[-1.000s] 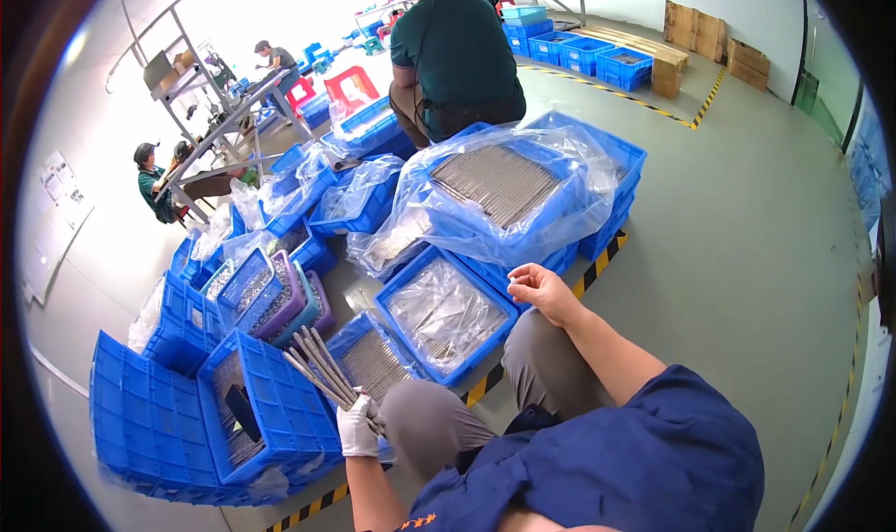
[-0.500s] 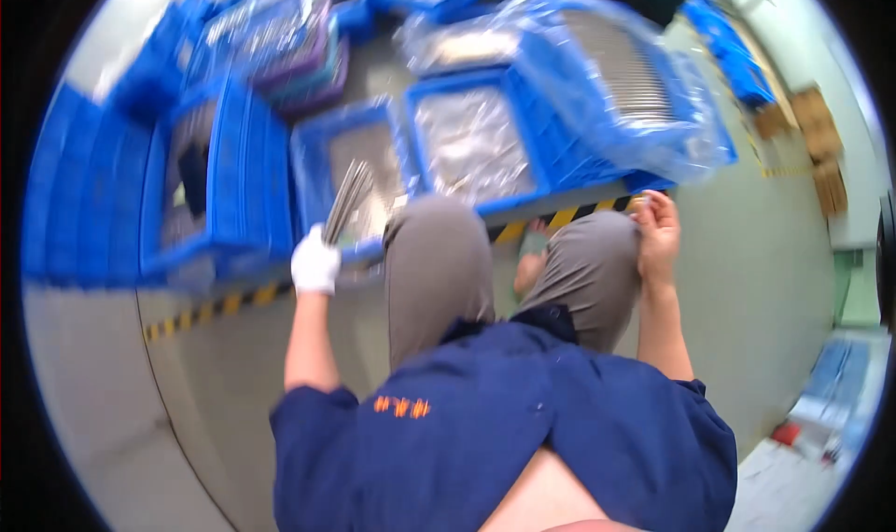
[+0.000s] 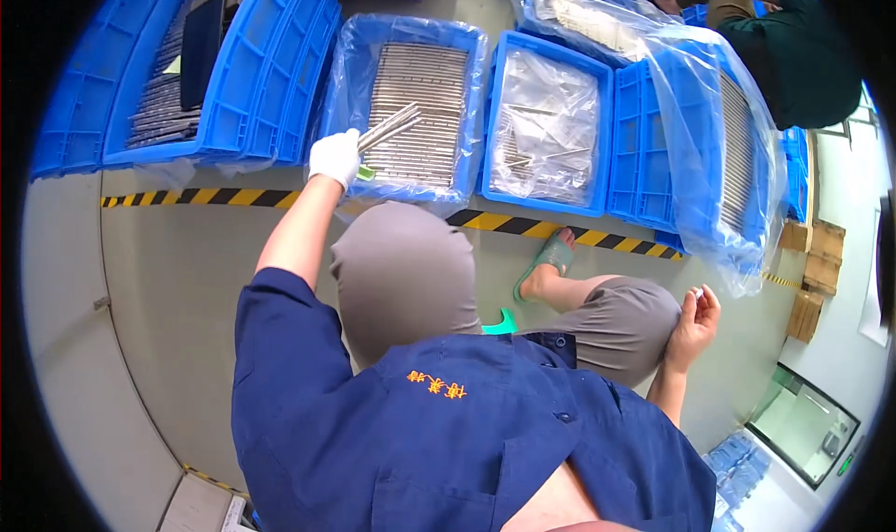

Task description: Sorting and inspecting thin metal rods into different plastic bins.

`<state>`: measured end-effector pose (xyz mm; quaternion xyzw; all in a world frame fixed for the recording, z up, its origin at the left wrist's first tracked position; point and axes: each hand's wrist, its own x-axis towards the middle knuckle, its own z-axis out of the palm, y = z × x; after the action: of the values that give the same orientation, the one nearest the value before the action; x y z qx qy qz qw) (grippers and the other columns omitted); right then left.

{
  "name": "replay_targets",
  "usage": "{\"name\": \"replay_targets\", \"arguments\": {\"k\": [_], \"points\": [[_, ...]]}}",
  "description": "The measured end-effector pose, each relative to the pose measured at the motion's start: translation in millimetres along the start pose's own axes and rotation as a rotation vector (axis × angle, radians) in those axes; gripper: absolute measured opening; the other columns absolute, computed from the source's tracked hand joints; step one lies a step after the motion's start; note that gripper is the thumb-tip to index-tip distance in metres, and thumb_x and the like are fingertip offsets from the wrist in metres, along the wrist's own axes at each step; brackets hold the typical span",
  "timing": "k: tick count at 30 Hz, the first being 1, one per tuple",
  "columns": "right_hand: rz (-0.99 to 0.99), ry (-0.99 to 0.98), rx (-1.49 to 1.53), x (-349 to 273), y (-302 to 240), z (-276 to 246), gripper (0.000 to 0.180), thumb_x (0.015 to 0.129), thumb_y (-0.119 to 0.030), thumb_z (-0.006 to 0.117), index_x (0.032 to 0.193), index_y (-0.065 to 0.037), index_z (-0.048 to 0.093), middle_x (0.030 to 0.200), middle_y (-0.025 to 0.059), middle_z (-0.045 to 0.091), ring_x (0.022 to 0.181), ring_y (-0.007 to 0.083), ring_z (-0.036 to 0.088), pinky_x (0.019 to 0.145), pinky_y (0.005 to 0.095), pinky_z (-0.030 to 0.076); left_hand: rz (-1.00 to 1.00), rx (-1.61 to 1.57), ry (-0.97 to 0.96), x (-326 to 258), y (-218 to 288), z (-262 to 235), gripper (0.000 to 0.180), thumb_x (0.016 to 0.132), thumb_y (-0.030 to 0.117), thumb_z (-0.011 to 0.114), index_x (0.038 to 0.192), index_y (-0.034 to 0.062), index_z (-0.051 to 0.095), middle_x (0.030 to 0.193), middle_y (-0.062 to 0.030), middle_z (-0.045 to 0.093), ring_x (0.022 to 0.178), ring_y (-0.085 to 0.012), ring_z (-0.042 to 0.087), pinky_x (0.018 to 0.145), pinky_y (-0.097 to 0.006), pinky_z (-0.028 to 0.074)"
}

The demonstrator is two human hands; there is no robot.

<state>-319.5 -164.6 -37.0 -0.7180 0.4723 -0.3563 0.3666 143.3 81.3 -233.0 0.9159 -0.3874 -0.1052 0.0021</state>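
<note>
My left hand [image 3: 335, 159], in a white glove, is closed on a small bundle of thin metal rods [image 3: 392, 127]. The bundle slants up to the right above a plastic-lined blue crate [image 3: 471, 42], where many similar rods [image 3: 420, 79] lie side by side in rows. Beside the glove, at the near left corner of that crate, shows a small green piece [image 3: 366, 172]. My right hand [image 3: 692, 331] is bare and sits beside my right knee, thumb and fingers pinched around a tiny pale thing too small to name.
Right of the rod crate stands a blue crate [image 3: 490, 140] with clear plastic and a few loose rods. Farther right, plastic drapes a stack of crates [image 3: 644, 149]. Tall blue crates [image 3: 257, 75] rise at left. Striped tape [image 3: 485, 220] marks the floor. Another person [image 3: 793, 65] crouches far right.
The view has shifted, bringing the crates into sharper sight. My left hand's rods now tilt rightward over the crate instead of standing steeply. My right hand remains pinched near my knee.
</note>
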Motion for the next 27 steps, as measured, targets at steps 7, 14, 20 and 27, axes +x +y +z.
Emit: {"name": "replay_targets", "arguments": {"k": [7, 14, 20, 27], "points": [[0.05, -0.019, -0.114, 10, -3, 10, 0.026, 0.083, -0.008, 0.055, 0.108, -0.003, 0.049, 0.092, 0.0031, 0.055, 0.081, 0.0075, 0.049, 0.069, 0.0184, 0.039, 0.164, 0.064, 0.004, 55, -3, 41, 0.014, 0.079, 0.014, 0.042, 0.079, 0.0083, 0.055, 0.073, -0.0133, 0.061, 0.068, -0.0278, 0.061, 0.059, -0.039, 0.048], [0.143, 0.005, -0.242, 7, -8, 4, 0.024, 0.082, -0.005, 0.055, 0.106, -0.003, 0.05, 0.089, 0.0024, 0.055, 0.075, 0.0065, 0.049, 0.065, 0.0178, 0.039, 0.369, 0.08, 0.021, 97, 4, 81, 0.011, 0.077, 0.014, 0.045, 0.084, 0.0105, 0.054, 0.075, -0.0091, 0.06, 0.069, -0.0253, 0.06, 0.058, -0.039, 0.047], [0.197, 0.032, -0.342, 2, -7, 2, 0.024, 0.082, -0.006, 0.056, 0.105, -0.003, 0.051, 0.087, 0.0017, 0.055, 0.074, 0.0061, 0.049, 0.065, 0.0177, 0.039, 0.242, 0.106, -0.029, 128, 22, 110, 0.021, 0.078, 0.011, 0.044, 0.097, 0.0157, 0.052, 0.086, -0.0081, 0.057, 0.08, -0.0254, 0.058, 0.068, -0.04, 0.042], [0.203, 0.041, -0.348, 3, -8, 2, 0.024, 0.081, -0.006, 0.056, 0.105, -0.003, 0.051, 0.087, 0.0019, 0.055, 0.076, 0.0068, 0.05, 0.066, 0.0181, 0.04, 0.135, 0.058, 0.005, 124, 36, 120, 0.048, 0.072, 0.013, 0.053, 0.118, 0.0188, 0.044, 0.108, -0.0115, 0.048, 0.102, -0.0269, 0.046, 0.088, -0.044, 0.033]]}}
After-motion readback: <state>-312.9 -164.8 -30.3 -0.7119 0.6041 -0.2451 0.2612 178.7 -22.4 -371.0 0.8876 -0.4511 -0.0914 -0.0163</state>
